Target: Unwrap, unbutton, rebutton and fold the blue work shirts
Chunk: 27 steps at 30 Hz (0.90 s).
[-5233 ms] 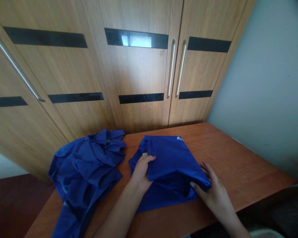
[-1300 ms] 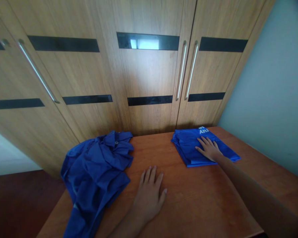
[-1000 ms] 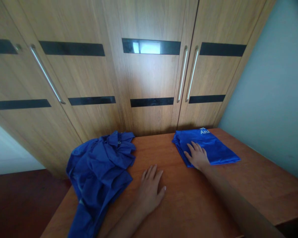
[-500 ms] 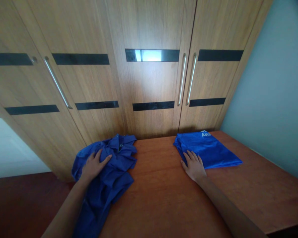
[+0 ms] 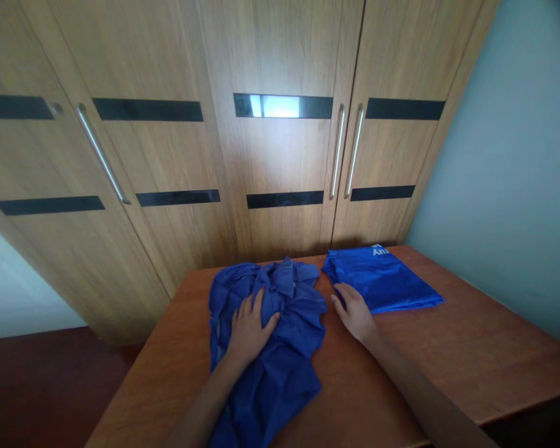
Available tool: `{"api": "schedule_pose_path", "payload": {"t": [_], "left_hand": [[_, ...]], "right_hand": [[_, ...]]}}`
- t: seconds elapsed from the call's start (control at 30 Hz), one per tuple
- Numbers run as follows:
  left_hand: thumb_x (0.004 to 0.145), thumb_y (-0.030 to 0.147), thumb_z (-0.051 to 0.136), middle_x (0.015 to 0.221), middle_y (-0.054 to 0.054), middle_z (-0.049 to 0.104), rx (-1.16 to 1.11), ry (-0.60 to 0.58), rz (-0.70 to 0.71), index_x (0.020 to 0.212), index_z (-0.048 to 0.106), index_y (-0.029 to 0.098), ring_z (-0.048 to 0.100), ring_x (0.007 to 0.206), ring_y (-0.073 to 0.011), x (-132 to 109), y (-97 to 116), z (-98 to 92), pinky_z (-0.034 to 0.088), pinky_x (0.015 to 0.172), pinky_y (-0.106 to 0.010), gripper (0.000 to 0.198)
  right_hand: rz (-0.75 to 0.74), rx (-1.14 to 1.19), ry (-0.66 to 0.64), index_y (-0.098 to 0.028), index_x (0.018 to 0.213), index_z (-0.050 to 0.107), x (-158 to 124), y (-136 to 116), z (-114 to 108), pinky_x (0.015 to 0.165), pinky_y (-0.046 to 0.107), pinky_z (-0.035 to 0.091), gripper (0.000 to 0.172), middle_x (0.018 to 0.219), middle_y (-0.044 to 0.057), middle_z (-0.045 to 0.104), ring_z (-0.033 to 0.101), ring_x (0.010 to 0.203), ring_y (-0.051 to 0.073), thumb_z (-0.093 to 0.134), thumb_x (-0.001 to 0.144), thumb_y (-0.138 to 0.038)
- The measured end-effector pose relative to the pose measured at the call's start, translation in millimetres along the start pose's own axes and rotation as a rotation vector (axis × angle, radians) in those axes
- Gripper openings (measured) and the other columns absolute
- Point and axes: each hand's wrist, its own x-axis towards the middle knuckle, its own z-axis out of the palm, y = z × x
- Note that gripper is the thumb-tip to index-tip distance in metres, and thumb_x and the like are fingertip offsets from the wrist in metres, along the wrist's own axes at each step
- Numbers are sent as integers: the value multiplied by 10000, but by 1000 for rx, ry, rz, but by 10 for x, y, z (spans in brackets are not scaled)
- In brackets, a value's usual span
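A crumpled dark-blue garment lies in loose folds across the middle of the wooden table, its lower part trailing toward me. My left hand rests on top of it, fingers spread and palm down. To the right is a neatly folded bright-blue cloth with white lettering at its far edge. My right hand is at the near left corner of that folded cloth, fingers extended and slightly bent. Whether its fingertips touch the cloth I cannot tell.
The reddish-brown table stands against a wooden wardrobe with metal handles and dark strips. A pale wall borders the right side. Beyond the table's left edge lies a dark red floor.
The crumpled garment has slid right along the table with my left hand on it, now close to the folded cloth. My right hand has shifted slightly left, off the folded cloth's top.
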Motion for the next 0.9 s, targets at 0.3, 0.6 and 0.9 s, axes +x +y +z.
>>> {"api": "schedule_pose_path", "payload": {"t": [0.3, 0.6, 0.9], "left_hand": [[909, 509, 384, 1389, -116, 495, -230, 26, 95, 1267, 534, 175, 426, 1307, -241, 222, 93, -334, 294, 1117, -395, 512], [654, 387, 706, 1335, -232, 522, -527, 130, -282, 1229, 526, 83, 441, 1282, -363, 810, -668, -388, 356, 1042, -474, 676], [662, 447, 652, 714, -75, 719, -1003, 203, -284, 920, 704, 146, 659, 631, -201, 1021, -701, -840, 539, 592, -308, 400]], "right_hand": [[334, 438, -98, -170, 1368, 409, 578, -522, -122, 942, 396, 456, 548, 1037, 97, 702, 634, 1049, 253, 429, 925, -491], [274, 555, -228, -176, 1187, 556, 919, -999, -202, 842, 413, 517, 313, 1207, 80, 567, 592, 1003, 207, 555, 919, -338], [213, 676, -113, -169, 1200, 546, 1338, -971, -712, 840, 418, 517, 333, 1202, 83, 568, 594, 1006, 212, 560, 916, -343]]}}
